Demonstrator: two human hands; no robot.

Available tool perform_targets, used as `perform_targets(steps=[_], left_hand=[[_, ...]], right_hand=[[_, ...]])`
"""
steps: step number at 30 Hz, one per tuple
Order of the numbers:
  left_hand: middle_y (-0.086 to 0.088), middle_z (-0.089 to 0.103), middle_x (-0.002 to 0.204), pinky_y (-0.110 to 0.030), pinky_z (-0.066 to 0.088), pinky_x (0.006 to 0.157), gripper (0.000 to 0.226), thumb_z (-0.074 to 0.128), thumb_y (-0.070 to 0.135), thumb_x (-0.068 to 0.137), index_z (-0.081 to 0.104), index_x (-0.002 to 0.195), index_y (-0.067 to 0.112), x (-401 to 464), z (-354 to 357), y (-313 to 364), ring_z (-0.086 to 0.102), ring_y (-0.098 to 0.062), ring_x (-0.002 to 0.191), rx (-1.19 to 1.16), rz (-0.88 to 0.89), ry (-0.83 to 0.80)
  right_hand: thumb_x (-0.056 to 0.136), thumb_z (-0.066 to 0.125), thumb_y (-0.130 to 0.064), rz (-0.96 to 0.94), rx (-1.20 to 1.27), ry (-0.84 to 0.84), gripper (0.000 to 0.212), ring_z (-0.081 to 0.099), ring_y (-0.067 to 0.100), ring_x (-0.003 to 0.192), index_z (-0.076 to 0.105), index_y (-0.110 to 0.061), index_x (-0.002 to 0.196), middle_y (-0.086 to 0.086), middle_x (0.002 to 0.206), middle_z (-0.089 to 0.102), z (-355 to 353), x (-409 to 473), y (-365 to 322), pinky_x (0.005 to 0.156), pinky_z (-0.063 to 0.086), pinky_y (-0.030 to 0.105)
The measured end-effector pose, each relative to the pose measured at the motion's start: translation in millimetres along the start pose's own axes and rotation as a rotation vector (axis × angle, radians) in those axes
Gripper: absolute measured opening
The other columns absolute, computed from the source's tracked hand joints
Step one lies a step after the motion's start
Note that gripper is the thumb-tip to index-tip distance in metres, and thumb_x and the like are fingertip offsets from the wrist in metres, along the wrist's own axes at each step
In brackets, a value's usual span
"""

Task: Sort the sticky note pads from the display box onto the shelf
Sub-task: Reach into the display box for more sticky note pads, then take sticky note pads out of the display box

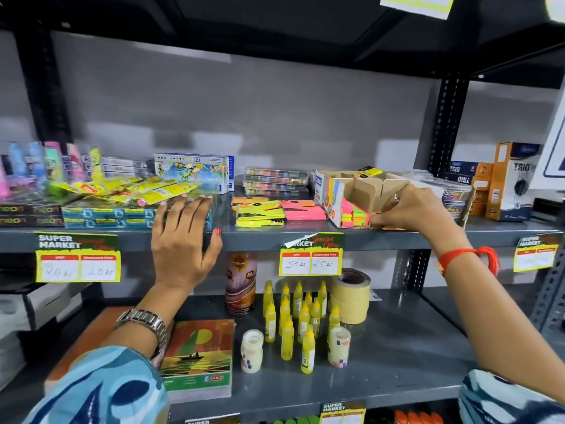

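Observation:
A cardboard display box (365, 188) stands on the grey upper shelf (250, 237), right of centre, with pink, orange and green sticky note pads (354, 215) showing in its front slot. My right hand (412, 208) reaches into the box's lower front, fingers closed around pads there; what it grips is partly hidden. On the shelf left of the box lie a yellow stack of pads (260, 214) and a pink stack (302, 209). My left hand (183, 237) is spread flat, fingers apart, against the shelf edge further left, holding nothing.
Crayon and colour boxes (192, 171) and yellow packets (128, 188) crowd the shelf's left. Clear paint cases (275, 180) sit behind the pads, orange boxes (507, 182) at the right. The lower shelf holds glue bottles (293, 319), tape rolls (351, 296) and a notebook (198, 356).

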State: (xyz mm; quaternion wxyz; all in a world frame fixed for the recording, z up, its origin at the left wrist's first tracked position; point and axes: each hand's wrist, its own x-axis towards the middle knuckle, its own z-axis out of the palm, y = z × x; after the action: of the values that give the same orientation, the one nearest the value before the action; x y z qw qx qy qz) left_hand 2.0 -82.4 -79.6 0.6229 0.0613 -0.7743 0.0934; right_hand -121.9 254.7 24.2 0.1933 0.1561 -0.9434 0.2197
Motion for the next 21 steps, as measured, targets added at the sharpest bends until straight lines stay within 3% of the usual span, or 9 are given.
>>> perform_targets(steps=[2, 6, 10, 15, 21], left_hand=[[-0.015, 0.062, 0.122, -0.049, 0.027, 0.111, 0.052, 0.037, 0.036, 0.092, 0.056, 0.128, 0.004, 0.5, -1.0, -0.8, 0.048, -0.031, 0.118, 0.005, 0.0, -0.009], [-0.014, 0.061, 0.123, -0.049, 0.028, 0.11, 0.052, 0.037, 0.036, 0.092, 0.055, 0.129, 0.005, 0.4, -0.7, -1.9, 0.047, -0.03, 0.12, 0.016, 0.007, -0.021], [-0.013, 0.062, 0.122, -0.049, 0.03, 0.109, 0.05, 0.04, 0.035, 0.091, 0.056, 0.128, 0.005, 0.5, -1.0, -1.9, 0.047, -0.029, 0.119, 0.014, 0.016, -0.007], [-0.011, 0.063, 0.122, -0.048, 0.03, 0.109, 0.051, 0.038, 0.037, 0.093, 0.058, 0.128, 0.005, 0.3, -3.4, -1.3, 0.05, -0.03, 0.117, 0.029, 0.013, -0.023], [-0.011, 0.062, 0.124, -0.048, 0.029, 0.11, 0.052, 0.042, 0.036, 0.091, 0.056, 0.13, 0.006, 0.8, -4.9, -2.9, 0.054, -0.031, 0.118, 0.026, 0.016, -0.072]], right_hand=[[0.062, 0.078, -0.048, -0.003, -0.032, 0.072, 0.051, 0.058, 0.029, 0.089, 0.062, -0.017, 0.098, 0.01, 0.095, 0.068, -3.3, -1.6, -0.6, 0.076, 0.048, 0.031], [0.061, 0.077, -0.051, 0.079, 0.06, 0.397, 0.055, 0.062, 0.04, 0.082, 0.07, -0.002, 0.084, 0.025, 0.084, 0.068, -22.1, -6.0, -20.7, 0.071, 0.053, 0.04], [0.058, 0.068, -0.056, -0.062, 0.2, 0.62, 0.056, 0.06, 0.037, 0.075, 0.071, -0.005, 0.08, 0.02, 0.073, 0.067, -24.6, -8.7, -83.7, 0.065, 0.049, 0.036], [0.059, 0.069, -0.063, -0.192, 0.24, 0.355, 0.059, 0.061, 0.034, 0.074, 0.068, -0.006, 0.076, 0.013, 0.068, 0.061, 21.7, 8.3, -171.6, 0.062, 0.043, 0.03], [0.061, 0.074, -0.06, -0.226, 0.074, 0.13, 0.067, 0.063, 0.037, 0.099, 0.064, -0.003, 0.095, 0.02, 0.104, 0.067, 82.0, 40.5, -221.8, 0.075, 0.052, 0.036]])
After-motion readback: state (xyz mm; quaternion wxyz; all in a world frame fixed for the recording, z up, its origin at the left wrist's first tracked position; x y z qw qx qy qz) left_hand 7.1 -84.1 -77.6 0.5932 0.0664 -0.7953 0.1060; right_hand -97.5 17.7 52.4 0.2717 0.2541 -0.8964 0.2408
